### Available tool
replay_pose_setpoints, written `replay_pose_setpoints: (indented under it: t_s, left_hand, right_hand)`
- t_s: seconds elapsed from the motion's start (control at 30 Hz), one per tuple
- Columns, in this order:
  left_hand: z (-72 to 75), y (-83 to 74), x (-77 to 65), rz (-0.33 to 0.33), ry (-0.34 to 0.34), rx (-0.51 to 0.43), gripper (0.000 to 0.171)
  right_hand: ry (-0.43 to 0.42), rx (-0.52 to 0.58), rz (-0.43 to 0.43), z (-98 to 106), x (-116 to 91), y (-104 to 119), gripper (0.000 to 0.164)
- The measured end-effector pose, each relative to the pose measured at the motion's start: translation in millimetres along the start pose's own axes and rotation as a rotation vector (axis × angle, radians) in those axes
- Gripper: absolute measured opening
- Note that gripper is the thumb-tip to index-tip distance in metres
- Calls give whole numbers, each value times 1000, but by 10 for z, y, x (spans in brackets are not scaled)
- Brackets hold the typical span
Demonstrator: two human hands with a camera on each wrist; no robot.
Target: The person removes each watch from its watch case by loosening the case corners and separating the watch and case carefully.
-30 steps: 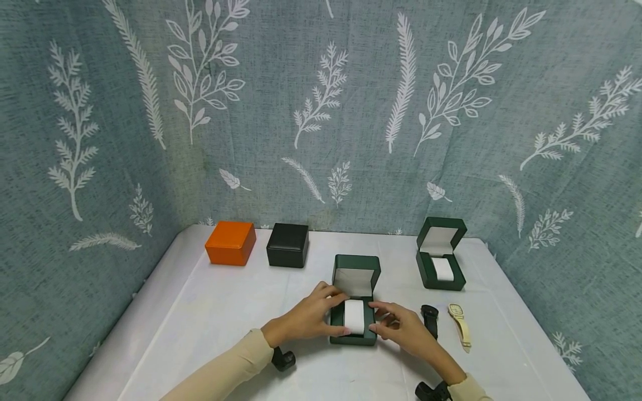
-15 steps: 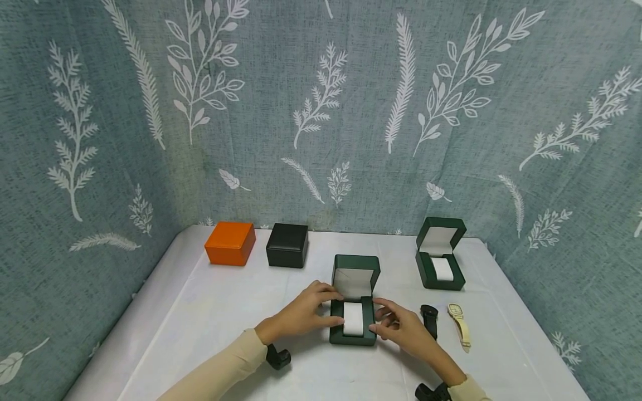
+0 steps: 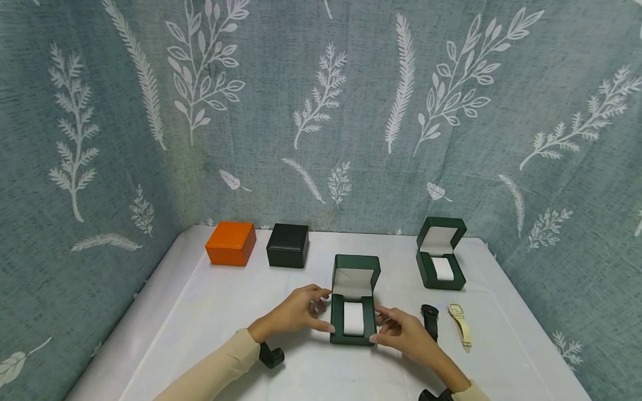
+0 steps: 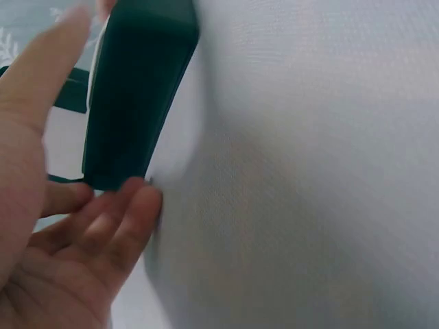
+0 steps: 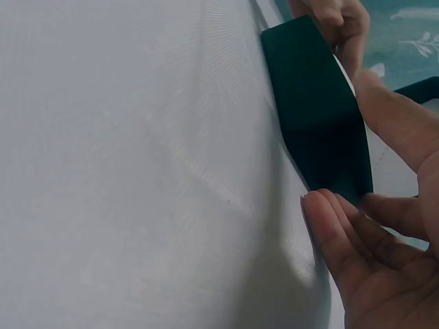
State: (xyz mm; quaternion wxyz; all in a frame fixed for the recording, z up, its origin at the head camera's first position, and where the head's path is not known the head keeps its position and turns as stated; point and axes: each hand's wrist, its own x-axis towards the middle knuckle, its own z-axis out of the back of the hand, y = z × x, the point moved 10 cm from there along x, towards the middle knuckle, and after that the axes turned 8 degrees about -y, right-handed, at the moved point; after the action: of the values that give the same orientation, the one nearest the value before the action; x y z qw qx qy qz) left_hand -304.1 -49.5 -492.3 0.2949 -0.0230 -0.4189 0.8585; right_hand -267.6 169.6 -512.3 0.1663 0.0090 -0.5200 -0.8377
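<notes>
In front of me an open green watch box (image 3: 353, 275) stands on the table, a white cushion (image 3: 353, 319) seated in its base. My left hand (image 3: 299, 312) is at the box's left side, thumb and fingers spread along it, fingertips right at the green wall (image 4: 130, 96). On the opposite side my right hand (image 3: 403, 332) holds the base, thumb at the front corner and bent fingers farther back, by the side wall (image 5: 312, 103). To the right lie a black watch (image 3: 429, 320) and a gold watch (image 3: 460, 327).
A second open green watch box (image 3: 441, 271) with a white cushion stands at the back right. Closed orange (image 3: 230, 243) and black (image 3: 288, 245) boxes stand at the back left. A patterned cloth (image 3: 321, 111) hangs behind the white-covered table (image 3: 200, 312).
My left hand has drawn back leftward from over the cushion to the box's left side. The right thumb and fingers have slid slightly toward me along the right side. The box stays put.
</notes>
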Motion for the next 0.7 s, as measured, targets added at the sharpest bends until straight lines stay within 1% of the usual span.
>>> replay_pose_setpoints:
  t_s: [0.1, 0.17, 0.33, 0.53, 0.7]
  left_hand:
    - [-62, 30, -1, 17, 50, 19, 98]
    - [-90, 36, 2, 15, 69, 26, 105]
    - [-141, 38, 11, -11, 87, 41, 108]
    - [-155, -2, 63, -18, 70, 75, 113]
    - [-145, -15, 101, -8, 33, 94, 116]
  right_hand:
    - [17, 17, 24, -17, -21, 13, 74]
    - [19, 18, 39, -24, -32, 18, 74]
    - [4, -9, 80, -44, -48, 42, 75]
    - [-52, -32, 96, -38, -36, 68, 79]
    - [-109, -114, 80, -27, 2, 56, 83]
